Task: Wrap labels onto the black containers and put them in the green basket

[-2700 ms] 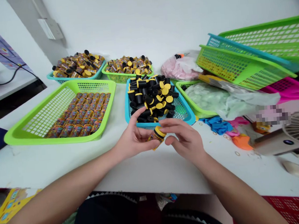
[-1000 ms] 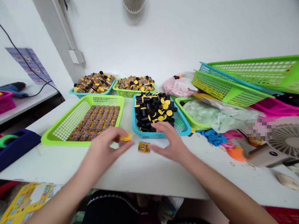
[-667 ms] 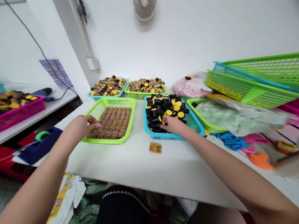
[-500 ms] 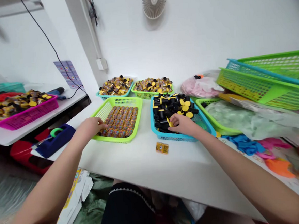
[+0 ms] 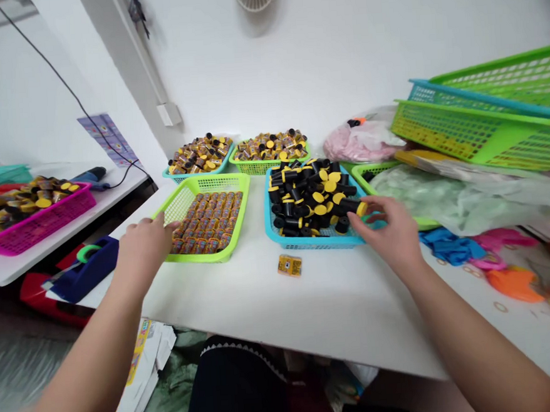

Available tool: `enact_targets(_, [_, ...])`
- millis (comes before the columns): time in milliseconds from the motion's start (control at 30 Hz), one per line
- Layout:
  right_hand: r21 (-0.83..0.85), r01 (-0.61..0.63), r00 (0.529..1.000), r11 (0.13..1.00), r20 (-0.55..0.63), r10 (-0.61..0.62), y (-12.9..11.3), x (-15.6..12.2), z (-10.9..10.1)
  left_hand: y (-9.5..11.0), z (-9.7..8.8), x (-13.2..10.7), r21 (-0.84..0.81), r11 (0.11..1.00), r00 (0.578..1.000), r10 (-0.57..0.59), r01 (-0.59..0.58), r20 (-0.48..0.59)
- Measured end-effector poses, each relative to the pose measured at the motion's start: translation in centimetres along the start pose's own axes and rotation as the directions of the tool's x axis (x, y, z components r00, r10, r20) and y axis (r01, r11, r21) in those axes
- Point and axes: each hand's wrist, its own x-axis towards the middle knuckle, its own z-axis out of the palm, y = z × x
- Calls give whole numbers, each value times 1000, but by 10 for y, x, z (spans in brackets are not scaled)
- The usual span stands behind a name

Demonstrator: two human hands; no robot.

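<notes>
While the flat yellow printed rectangle (image 5: 289, 265) lies loose on the white table (image 5: 244, 302), between its near edge and the blue perforated plastic basket (image 5: 313, 242), a sweeping forearm could displace it. Left hand (image 5: 143, 240): curled by the left rim of the green perforated plastic basket (image 5: 219, 255); grasp hidden, cannot tell; a bump could skew the rows of printed canisters (image 5: 210, 223). Right hand (image 5: 379, 220): thumb and fingers about a yellow-capped black plastic cylinder (image 5: 349, 204) at blue basket's near right corner; grip uncertain; hasty pull could topple heaped neighbours. Versus previous frame: right hand shifted rightward from near-edge middle; rectangle unmoved.
</notes>
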Motion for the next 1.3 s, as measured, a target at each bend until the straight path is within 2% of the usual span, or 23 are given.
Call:
enact_targets(33, [6,14,1000,1000,-24,-14,1,0,-1,20,3,-9,-5,999,996,51,-51,-76])
enact_targets(67, [8,34,999,999,-43,-33,1,0,-2,42,9,-19,-23,985,977,165,-170,-136])
enact_targets(100, [9,56,997,998,-52,-55,1,0,-2,64,17,-29,-71,934,930,336,-349,-147])
enact_targets(133, [13,76,996,997,-52,-75,1,-1,-2,87,29,-37,-142,828,840,534,-542,-91])
enact_targets(167, [24,93,995,995,-45,-92,0,-2,-2,108,41,-44,-205,722,742,669,-661,-36])
enact_targets(200, [39,105,994,994,-37,-104,0,-2,-2,126,54,-50,-250,652,676,737,-716,-14])
enact_targets(267, [65,119,993,991,-22,-118,-2,-4,-1,152,77,-53,-349,566,591,806,-747,41])
enact_targets(333, [68,129,992,989,-4,-129,-5,-6,0,163,92,-50,-419,527,551,831,-739,74])
enact_targets(367, [64,135,991,989,3,-135,-6,-6,0,165,95,-48,-448,518,545,835,-729,80])
enact_targets(567, [64,183,982,981,34,-185,-6,-8,2,161,88,-49,-542,562,608,786,-625,113])
enact_targets(733, [78,217,976,973,1,-218,-6,-9,2,158,74,-55,-592,672,712,666,-445,221])
enact_targets(800, [103,205,979,973,-12,-205,-9,-9,1,159,62,-56,-691,624,763,626,-364,163])
enact_targets(900, [228,136,990,964,4,-140,-17,-11,0,168,40,-54,-830,477,837,547,-289,23])
enact_targets(1000, [417,44,995,908,60,-76,-24,-16,2,185,27,-47,-892,353,862,501,-284,-76])
enact_targets(1067, [512,-26,993,858,111,-36,-27,-18,5,197,31,-41,-924,284,862,500,-258,-87])
enact_targets(1133, [582,-100,987,807,160,7,-30,-18,5,205,41,-38,-952,235,865,498,-194,-53])
enact_targets(1233, [667,-193,972,719,231,47,-35,-18,0,208,59,-40,-985,164,873,488,-60,28])
enact_targets(1300, [696,-258,952,670,302,53,-37,-19,-4,204,67,-43,-990,143,872,487,-17,55])
